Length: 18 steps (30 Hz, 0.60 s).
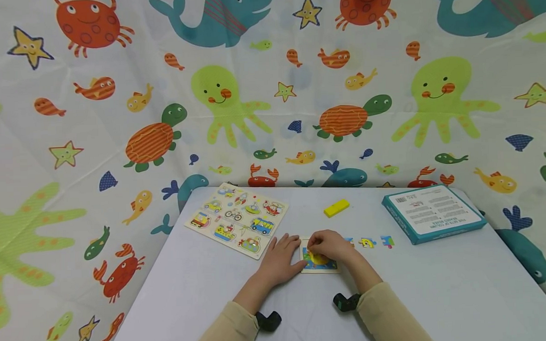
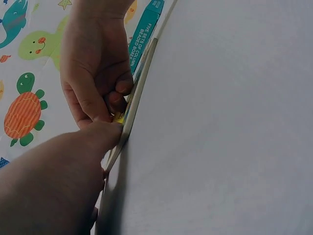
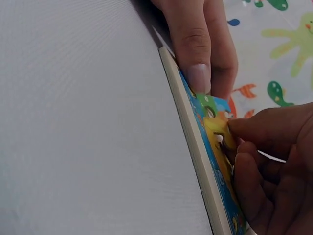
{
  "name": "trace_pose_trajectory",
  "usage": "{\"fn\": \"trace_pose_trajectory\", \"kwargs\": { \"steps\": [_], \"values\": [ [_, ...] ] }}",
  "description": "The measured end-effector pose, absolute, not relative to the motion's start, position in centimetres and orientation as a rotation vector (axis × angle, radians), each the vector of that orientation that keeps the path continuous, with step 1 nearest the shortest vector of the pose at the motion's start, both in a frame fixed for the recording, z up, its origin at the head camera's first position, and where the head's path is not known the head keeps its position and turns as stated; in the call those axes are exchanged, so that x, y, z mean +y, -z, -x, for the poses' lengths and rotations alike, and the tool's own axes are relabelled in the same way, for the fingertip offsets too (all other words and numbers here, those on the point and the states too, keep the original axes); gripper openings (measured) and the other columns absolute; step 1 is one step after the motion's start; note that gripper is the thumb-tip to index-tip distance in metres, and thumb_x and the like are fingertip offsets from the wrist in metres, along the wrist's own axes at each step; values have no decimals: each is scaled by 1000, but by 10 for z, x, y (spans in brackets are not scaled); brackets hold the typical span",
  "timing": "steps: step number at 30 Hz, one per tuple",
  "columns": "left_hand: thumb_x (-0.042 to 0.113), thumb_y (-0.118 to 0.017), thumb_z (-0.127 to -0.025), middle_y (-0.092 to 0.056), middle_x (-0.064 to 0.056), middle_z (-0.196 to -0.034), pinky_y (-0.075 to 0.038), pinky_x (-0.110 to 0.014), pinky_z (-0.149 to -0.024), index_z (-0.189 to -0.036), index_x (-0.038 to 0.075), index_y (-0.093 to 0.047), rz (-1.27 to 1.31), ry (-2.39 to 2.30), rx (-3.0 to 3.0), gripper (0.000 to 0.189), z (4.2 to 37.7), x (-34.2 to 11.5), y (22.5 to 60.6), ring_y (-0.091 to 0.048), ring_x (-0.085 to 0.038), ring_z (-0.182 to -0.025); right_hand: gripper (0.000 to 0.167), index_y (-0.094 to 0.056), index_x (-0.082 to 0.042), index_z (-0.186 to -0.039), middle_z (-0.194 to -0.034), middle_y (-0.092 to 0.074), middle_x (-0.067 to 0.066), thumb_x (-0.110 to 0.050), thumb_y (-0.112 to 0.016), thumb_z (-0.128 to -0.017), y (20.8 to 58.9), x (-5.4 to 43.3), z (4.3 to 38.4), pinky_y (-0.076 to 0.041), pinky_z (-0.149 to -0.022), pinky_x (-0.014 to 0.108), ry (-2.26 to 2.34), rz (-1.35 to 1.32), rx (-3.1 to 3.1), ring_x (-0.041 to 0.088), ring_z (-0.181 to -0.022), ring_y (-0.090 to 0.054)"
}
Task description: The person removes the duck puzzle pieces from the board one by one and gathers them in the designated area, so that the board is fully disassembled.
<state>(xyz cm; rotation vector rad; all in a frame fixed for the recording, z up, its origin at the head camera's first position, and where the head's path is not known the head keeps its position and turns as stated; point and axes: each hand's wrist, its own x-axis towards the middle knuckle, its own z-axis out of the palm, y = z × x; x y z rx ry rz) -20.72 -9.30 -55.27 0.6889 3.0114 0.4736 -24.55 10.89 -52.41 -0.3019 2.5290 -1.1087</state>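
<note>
A small wooden jigsaw tray [image 1: 319, 270] with a blue and yellow picture lies in front of me. My left hand [image 1: 280, 260] rests at its left side, fingers spread and fairly straight, the thumb touching the near left part. Over the tray's upper right is my right hand [image 1: 332, 246], its thumb and fingers pinching a yellow puzzle piece [image 3: 226, 139] low against the picture. In the right wrist view, the left thumb [image 3: 198, 78] lies beside green and blue pieces. Right of the tray, loose puzzle pieces [image 1: 367, 243] lie in a row, one partly hidden by the right hand.
At the back left lies a vehicle puzzle board [image 1: 234, 222], its near corner close to the left hand. A yellow block [image 1: 336, 208] sits behind the tray. A teal box [image 1: 437, 212] lies at the back right, before the sea-animal cloth [image 1: 262, 115].
</note>
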Motion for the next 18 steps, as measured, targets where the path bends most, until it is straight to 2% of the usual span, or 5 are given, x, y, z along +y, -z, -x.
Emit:
{"fn": "trace_pose_trajectory", "kwargs": {
  "steps": [9, 18],
  "values": [
    [59, -52, -95, -38, 5, -157, -14, -52, -125, -150, 21, -43, -655, -471, 2979, 68, 210, -93, 555, -24, -22, -152, 6, -68, -16, -92, -84, -64, 0, -22, -69, -91, 530, 117, 249, -49, -63, 26, 1144, 415, 2474, 17, -72, -57],
    [60, -52, -94, -39, 5, -157, -14, -53, -124, -149, 21, -44, -661, -492, 2972, 68, 211, -94, 555, -24, -23, -152, 7, -67, -14, -95, -82, -60, 2, -20, -66, -93, 525, 113, 247, -49, -60, 26, 1179, 260, 2544, 18, -67, -55]
  ]
}}
